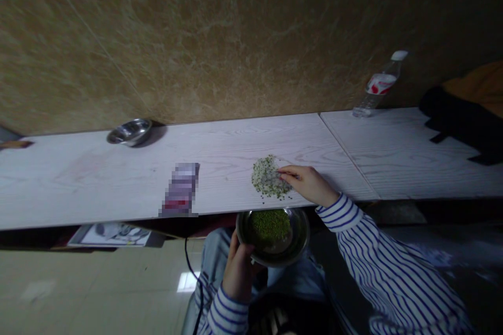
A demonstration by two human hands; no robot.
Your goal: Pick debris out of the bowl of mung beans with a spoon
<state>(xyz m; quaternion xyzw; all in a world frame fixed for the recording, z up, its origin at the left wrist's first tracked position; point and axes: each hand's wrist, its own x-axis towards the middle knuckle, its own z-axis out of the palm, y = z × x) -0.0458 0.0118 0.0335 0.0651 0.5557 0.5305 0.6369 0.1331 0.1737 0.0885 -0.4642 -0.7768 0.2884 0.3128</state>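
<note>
Left hand [239, 271] grips bowl [300, 236]; grains [265, 176] at right hand [310, 183].

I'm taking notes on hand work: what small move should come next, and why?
Perhaps pinch green beans from the green-and-white pile for the held bowl: the right hand is at that pile, and the left hand holds the bowl, with similar green beans inside.
</note>
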